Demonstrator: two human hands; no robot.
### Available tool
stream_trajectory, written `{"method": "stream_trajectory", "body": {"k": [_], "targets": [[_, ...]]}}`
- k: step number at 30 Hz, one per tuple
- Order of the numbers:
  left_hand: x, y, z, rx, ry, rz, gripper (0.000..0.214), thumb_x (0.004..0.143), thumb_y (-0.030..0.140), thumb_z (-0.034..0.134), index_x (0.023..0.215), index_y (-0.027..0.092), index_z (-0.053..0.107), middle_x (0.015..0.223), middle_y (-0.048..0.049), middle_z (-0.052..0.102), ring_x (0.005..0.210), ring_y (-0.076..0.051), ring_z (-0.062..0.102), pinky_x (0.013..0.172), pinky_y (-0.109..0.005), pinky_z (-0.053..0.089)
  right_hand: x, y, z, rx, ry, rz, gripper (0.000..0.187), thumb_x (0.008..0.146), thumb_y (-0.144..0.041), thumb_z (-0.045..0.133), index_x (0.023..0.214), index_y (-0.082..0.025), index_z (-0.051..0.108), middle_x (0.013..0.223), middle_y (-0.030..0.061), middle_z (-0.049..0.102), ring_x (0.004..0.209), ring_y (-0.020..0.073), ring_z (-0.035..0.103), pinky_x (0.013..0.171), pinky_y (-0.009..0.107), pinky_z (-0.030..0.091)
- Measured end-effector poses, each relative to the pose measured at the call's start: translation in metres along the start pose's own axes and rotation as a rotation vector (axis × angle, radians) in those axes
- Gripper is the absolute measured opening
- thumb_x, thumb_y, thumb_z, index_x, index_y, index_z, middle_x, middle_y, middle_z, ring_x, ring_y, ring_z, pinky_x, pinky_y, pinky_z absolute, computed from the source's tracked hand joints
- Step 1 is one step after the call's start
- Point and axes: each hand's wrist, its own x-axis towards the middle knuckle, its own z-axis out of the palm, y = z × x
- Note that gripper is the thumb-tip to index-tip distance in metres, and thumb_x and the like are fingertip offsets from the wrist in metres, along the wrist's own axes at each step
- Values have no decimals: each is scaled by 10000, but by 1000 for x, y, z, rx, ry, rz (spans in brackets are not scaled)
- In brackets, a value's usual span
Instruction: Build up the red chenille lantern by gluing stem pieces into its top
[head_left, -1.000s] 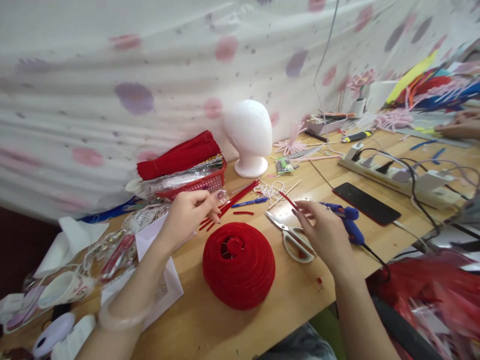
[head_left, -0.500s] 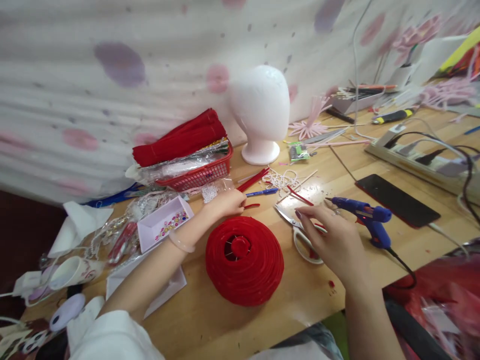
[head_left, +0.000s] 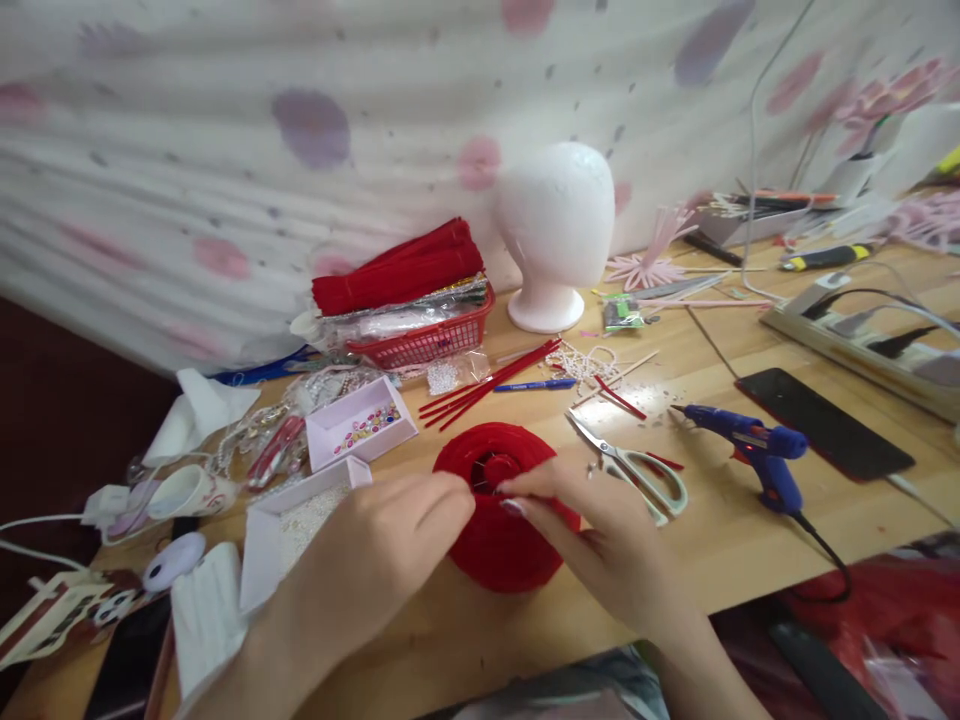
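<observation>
The left hand [head_left: 397, 530] and right hand [head_left: 604, 535] have now come to the red dome [head_left: 504, 555], lower centre (their grip I cannot tell), so work seems shifted there.

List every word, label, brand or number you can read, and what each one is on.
None can be read.
Paper cup: red print, too blurred to read.
Red basket: dark mark on its side, too small to make out.
Small green packet: too blurred to tell any lettering.
Blue pen: too small to tell any lettering.
</observation>
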Motion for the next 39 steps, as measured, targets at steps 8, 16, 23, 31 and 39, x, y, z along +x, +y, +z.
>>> {"method": "stream_trajectory", "body": {"k": [8,16,23,31,39], "targets": [[-43,35,44,-84,414,-225,246,929,46,613,1057,244,683,1069,9,764,947,-105,731,927,-196,559,-33,-18,-1,184,-118,158,299,967,-144,578,1214,-274,683,988,-12,793,830,95,746,725,176,569],[-55,45,69,-424,551,-394,524,885,37,665,1328,314,615,1288,-13,705,1175,-194,683,1002,-324,602,-38,-29,13,443,-95,352,176,947,-237,643,1070,-254,767,847,14,806,742,126,768,694,179,613],[-59,42,82,-644,521,-481,600,941,176,654,1484,359,475,1494,-66,563,1320,-258,600,1115,-435,535,-40,-30,20,491,13,387,227,940,-219,656,1123,-302,761,899,7,813,770,138,780,730,204,636],[-67,42,86,-701,417,-467,648,946,282,677,1527,379,406,1385,-66,664,1248,-218,658,1096,-362,538,-43,-31,24,418,-94,329,382,946,-213,632,1284,-385,684,1255,11,735,1120,178,724,948,304,610],[-70,40,81,-710,394,-426,615,930,275,705,1478,420,468,1437,12,635,1255,-154,652,1063,-212,527,-43,-29,24,427,-166,254,479,972,-120,542,1330,-424,640,1234,-23,747,1095,130,727,929,231,599]]}}
